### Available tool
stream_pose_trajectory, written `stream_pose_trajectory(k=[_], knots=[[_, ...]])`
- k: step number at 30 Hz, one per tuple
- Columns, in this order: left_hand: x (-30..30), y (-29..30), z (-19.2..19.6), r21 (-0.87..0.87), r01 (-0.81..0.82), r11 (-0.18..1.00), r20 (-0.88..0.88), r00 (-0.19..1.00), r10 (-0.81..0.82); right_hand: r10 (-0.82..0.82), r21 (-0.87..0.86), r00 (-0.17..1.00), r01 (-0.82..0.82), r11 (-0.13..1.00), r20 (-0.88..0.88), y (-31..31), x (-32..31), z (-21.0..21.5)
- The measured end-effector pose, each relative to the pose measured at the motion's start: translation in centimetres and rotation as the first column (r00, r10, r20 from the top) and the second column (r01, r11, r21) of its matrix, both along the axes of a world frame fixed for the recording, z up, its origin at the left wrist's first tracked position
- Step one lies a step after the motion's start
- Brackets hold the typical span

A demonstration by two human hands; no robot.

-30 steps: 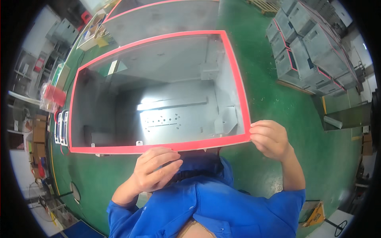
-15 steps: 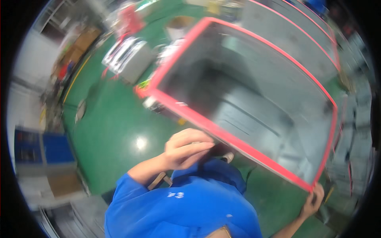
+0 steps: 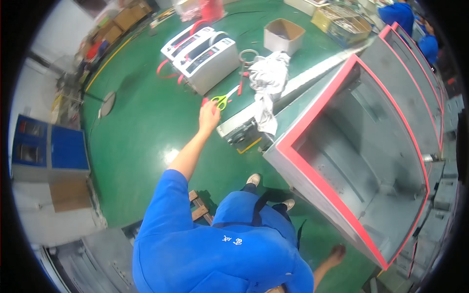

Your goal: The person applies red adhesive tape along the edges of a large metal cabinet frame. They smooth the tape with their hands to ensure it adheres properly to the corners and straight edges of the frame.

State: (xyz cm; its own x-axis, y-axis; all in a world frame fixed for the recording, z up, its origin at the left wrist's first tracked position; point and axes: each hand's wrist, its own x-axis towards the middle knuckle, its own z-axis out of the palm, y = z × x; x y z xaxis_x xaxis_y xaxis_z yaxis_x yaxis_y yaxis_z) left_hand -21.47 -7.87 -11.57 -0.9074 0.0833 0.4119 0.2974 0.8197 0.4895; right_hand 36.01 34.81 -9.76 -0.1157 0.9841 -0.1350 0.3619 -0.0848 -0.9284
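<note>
The large grey metal cabinet (image 3: 337,141), its open front rimmed with red strip, stands tilted in view at my right. My left hand (image 3: 209,117) is stretched forward, fingers curled at a small red object (image 3: 204,101) that they partly cover; its kind does not show. Right beside those fingers are green-handled scissors (image 3: 223,101), blades pointing away to the right. My right hand (image 3: 337,254) hangs low near the cabinet's front edge, apart from it; blur hides how its fingers are set.
Beyond the scissors stand white-and-grey cased units (image 3: 207,61) with red straps. White cloth (image 3: 268,80) drapes over a long rail (image 3: 305,80) beside the cabinet. Farther off is an open carton (image 3: 284,36). More red-edged cabinets (image 3: 405,73) line the right, with blue-clothed people (image 3: 396,13) behind them.
My left hand has left the cabinet's near edge and reached forward to the red object by the scissors. My right hand has come off the cabinet's corner. The view has shifted, showing more floor ahead.
</note>
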Motion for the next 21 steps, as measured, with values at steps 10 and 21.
stream_pose_trajectory(k=[10,21], knots=[[-10.4,-0.5,-3.4,-0.078,0.135,0.988,0.518,0.852,-0.076,0.426,0.072,0.871,-0.455,0.888,0.245,-11.0,-12.7,7.5],[13.7,8.1,21.8,0.581,0.543,0.606,-0.148,0.803,-0.577,0.854,0.566,0.489,-0.659,0.496,-0.180,-11.5,-17.1,18.2]])
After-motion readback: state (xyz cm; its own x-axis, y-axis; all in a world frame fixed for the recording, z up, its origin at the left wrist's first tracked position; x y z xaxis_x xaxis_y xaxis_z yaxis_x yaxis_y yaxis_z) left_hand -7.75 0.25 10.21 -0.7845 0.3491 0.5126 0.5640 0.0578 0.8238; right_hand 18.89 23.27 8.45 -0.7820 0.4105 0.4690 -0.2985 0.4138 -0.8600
